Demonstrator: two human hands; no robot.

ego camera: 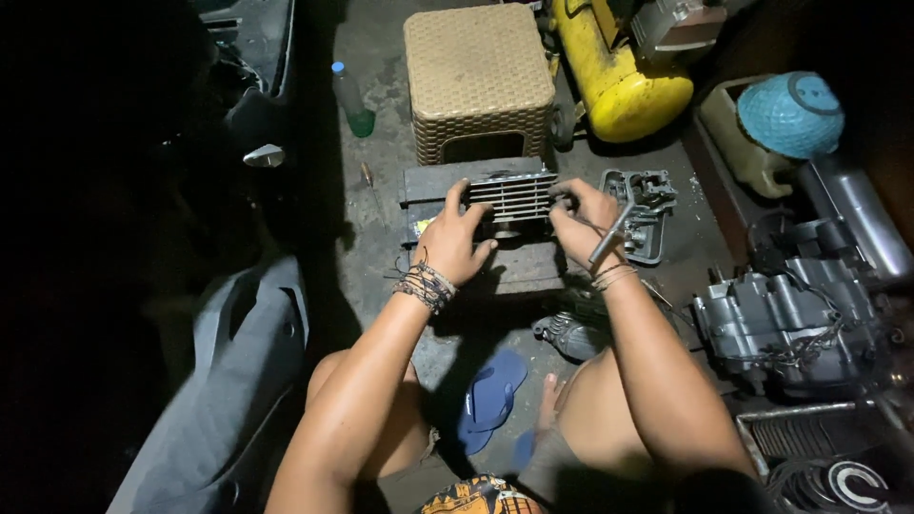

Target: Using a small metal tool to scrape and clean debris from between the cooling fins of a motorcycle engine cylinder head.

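Observation:
Both of my hands hold a grey finned metal engine cylinder above a dark board on the floor. My left hand grips its left end, thumb under the fins. My right hand grips the right end and also has a grey metal T-shaped tool tucked against the palm, its shaft slanting down past the wrist. Cord bracelets wrap my left wrist and thin bands my right.
A woven tan stool stands just beyond the cylinder, a yellow compressor tank and a plastic bottle beside it. A grey engine cover lies right of my hand, an engine block farther right, a blue sandal by my legs.

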